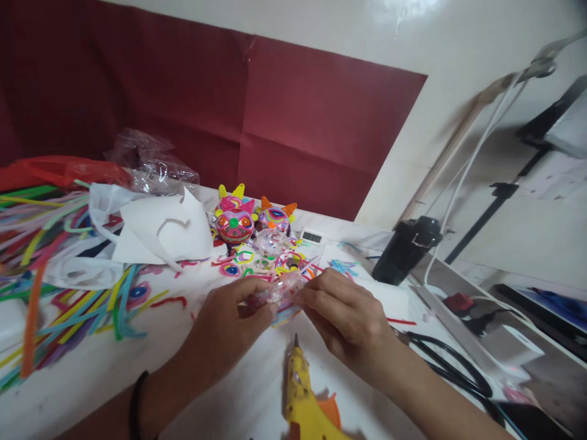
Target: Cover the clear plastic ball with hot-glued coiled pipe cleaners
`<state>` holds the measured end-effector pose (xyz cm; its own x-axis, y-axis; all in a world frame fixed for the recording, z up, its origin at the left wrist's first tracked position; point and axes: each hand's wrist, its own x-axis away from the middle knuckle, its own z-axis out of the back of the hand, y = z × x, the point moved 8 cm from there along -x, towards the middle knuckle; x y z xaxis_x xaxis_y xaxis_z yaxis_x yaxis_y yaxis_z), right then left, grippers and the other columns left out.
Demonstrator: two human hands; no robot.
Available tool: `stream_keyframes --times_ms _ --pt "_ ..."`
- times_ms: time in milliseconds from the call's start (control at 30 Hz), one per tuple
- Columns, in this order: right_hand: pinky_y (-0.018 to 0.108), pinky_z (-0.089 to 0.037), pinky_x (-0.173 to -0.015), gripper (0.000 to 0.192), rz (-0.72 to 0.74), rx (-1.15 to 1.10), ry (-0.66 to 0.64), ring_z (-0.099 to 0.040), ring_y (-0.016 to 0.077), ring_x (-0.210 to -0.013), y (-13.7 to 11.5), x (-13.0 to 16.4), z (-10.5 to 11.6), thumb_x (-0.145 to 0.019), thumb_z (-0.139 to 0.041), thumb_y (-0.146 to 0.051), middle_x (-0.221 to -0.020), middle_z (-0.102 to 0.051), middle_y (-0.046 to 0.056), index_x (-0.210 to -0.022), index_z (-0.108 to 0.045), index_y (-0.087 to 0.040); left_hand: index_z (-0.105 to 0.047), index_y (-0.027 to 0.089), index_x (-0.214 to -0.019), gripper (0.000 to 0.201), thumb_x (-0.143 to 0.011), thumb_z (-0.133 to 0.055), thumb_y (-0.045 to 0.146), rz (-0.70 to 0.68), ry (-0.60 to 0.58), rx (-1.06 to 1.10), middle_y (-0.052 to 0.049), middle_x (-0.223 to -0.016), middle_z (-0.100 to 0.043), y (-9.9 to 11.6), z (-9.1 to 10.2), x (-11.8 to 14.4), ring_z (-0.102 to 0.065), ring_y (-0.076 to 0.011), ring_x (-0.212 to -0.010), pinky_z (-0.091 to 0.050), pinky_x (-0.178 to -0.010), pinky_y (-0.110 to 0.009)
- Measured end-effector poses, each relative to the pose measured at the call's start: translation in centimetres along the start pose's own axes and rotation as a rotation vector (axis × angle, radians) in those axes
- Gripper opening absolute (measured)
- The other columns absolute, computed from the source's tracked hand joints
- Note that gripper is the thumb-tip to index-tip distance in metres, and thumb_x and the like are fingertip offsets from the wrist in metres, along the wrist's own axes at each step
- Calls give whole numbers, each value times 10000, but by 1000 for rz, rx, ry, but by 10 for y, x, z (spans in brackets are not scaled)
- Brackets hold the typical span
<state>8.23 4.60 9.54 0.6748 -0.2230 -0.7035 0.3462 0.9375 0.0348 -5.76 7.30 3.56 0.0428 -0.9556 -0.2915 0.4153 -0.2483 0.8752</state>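
In the middle of the head view, my left hand (238, 311) and my right hand (346, 305) meet around a small clear, crinkly plastic piece (291, 284) with pinkish and bluish bits. The fingers of both hands are closed on its sides, and they hide part of it. Just below, a yellow glue gun (300, 391) lies with its dark nozzle pointing up towards the piece. Beyond my fingers is a scatter of colourful craft pieces (247, 263). Two decorated animal heads, one pink (235, 223) and one with orange ears (274, 217), stand behind them.
Many fuzzy pipe cleaners (87, 318) and cut white paper (165, 229) cover the left. A small digital timer (312, 236) sits at the back. On the right are a black tumbler (406, 250), black-handled scissors (452, 360) and a metal stand (477, 214). Dark red paper (298, 116) covers the wall.
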Motion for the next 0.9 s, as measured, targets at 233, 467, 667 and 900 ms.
stream_keyframes --times_ms 233,467,667,900 --pt "290 -426 -630 152 -18 -55 17 -514 176 -703 3 -1 1 -882 -515 -22 -770 -601 83 -937 -626 -110 -634 197 -756 83 -770 -570 248 -21 0 -44 59 -584 -513 1 0 1 -490 -119 -520 -396 -482 -205" --pt "294 -434 -620 143 -33 -74 23 -522 174 -694 6 0 -2 -884 -524 -38 -765 -599 71 -936 -615 -135 -643 195 -773 99 -779 -567 258 -17 0 -41 63 -570 -497 3 0 2 -473 -117 -517 -380 -478 -208" --pt "305 -433 -619 175 -25 -55 12 -521 183 -695 4 1 -3 -889 -493 -38 -774 -614 80 -959 -617 -140 -644 194 -768 97 -770 -573 260 -13 1 -32 61 -565 -485 3 0 2 -444 -113 -506 -351 -448 -202" --pt "320 -410 -592 199 20 -20 2 -495 197 -662 -3 -2 -4 -886 -458 -26 -720 -602 95 -881 -640 -103 -602 196 -688 111 -753 -588 284 10 2 31 68 -548 -463 3 -1 0 -444 -108 -494 -356 -442 -197"
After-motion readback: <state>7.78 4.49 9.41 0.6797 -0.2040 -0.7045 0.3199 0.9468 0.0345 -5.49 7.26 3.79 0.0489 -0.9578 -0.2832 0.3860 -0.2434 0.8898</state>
